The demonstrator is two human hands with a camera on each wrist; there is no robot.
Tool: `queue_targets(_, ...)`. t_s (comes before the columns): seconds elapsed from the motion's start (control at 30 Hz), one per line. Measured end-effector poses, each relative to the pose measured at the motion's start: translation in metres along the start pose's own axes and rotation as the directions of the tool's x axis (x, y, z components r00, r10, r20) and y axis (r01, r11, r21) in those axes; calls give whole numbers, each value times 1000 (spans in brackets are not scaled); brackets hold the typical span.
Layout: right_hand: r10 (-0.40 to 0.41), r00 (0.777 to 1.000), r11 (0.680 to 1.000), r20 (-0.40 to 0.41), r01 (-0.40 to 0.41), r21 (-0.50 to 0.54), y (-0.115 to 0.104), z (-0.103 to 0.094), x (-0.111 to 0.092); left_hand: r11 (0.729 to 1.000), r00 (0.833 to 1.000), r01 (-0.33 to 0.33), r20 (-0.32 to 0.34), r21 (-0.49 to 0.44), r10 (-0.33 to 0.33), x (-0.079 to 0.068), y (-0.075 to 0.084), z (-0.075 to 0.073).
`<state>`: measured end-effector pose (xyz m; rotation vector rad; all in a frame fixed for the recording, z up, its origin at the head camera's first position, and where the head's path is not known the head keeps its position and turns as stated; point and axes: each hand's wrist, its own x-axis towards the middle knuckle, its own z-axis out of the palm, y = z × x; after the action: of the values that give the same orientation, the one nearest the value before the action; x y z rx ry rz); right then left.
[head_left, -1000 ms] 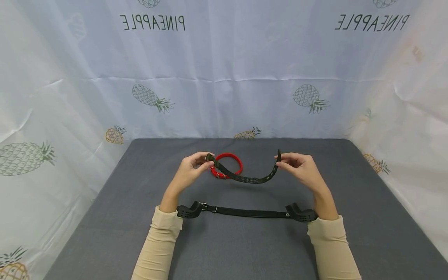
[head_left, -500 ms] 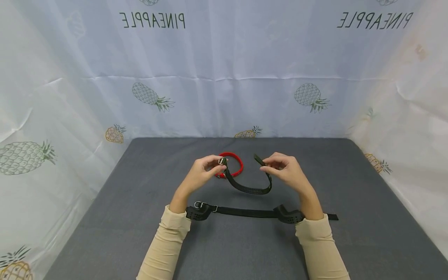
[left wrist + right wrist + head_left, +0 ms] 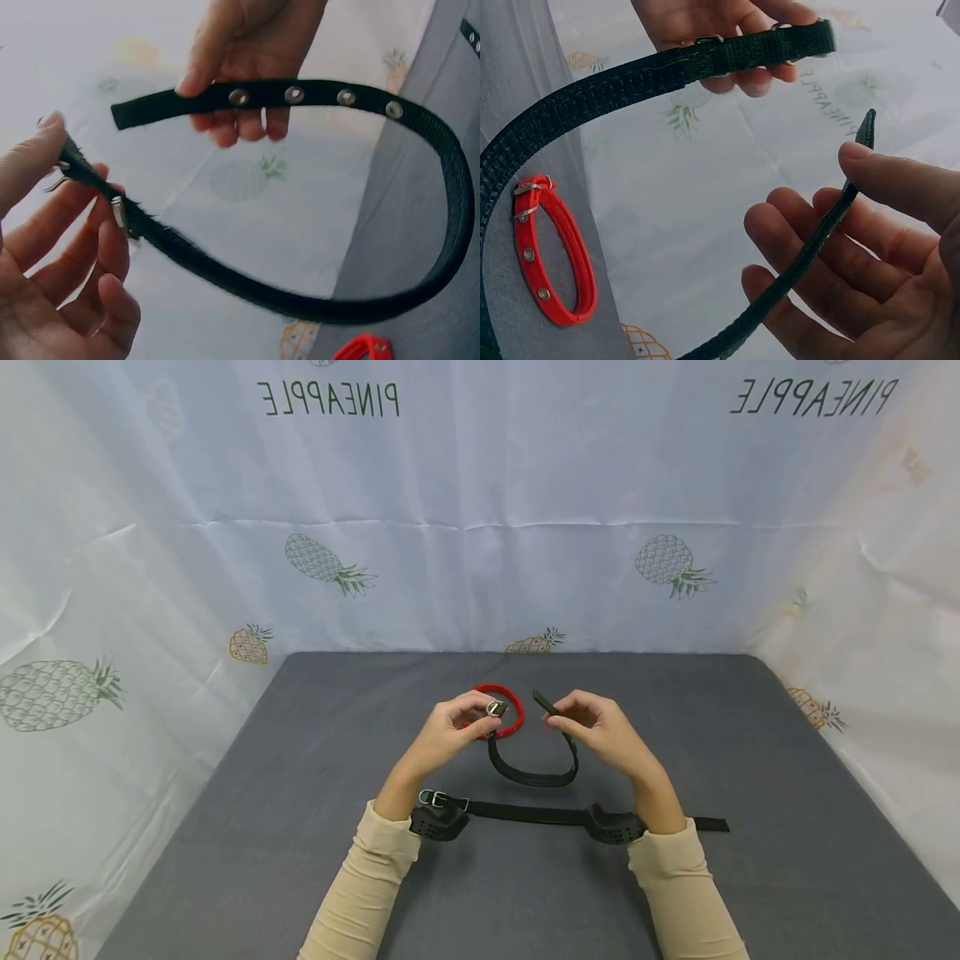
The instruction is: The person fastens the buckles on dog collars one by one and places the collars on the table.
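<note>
A dark green collar [image 3: 534, 777] with metal eyelets hangs in a U between both hands, above the table. My left hand [image 3: 447, 735] pinches its buckle end, where a metal ring [image 3: 496, 708] shows. The free tip of the same strap is pinched between thumb and fingers of my right hand [image 3: 596, 729]. The two ends stand a short way apart. In the left wrist view several eyelets [image 3: 294, 94] run along the strap near the right hand. Behind the left hand lies a red collar [image 3: 517, 710], fastened into a loop; its eyelets show in the right wrist view [image 3: 544, 294].
A longer black strap [image 3: 525, 812] with a buckle and rings lies across the grey table [image 3: 540, 893], under the wrists. Dark perforated wrist mounts [image 3: 441, 823] overlap it in the head view. A white curtain [image 3: 480, 585] printed with pineapples rises behind the table.
Both hands have come closer together, drawing the ends of the green collar toward each other, so its curve is deeper. The red collar and black strap lie still on the table.
</note>
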<state>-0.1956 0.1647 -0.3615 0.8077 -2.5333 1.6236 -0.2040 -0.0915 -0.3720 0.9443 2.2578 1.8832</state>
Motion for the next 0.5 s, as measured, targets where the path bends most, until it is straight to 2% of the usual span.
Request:
queue_targets(0.13, 2, 1000, 999, 25, -3, 49, -1, 3, 1, 997, 1000, 1, 28, -72, 1, 1, -3, 4)
queue_targets(0.23, -2, 999, 996, 46, -2, 88, -2, 5, 0, 983, 996, -41, 74, -179, 55, 3, -6, 8)
queue_targets(0.33, -18, 998, 993, 61, 11, 120, -3, 6, 0, 957, 986, -80, 120, -279, 117, 4, -8, 13)
queue_targets(0.5, -62, 996, 989, 67, 52, 140, -4, 6, -1, 944, 976, -95, 158, -317, 151, 5, -6, 18)
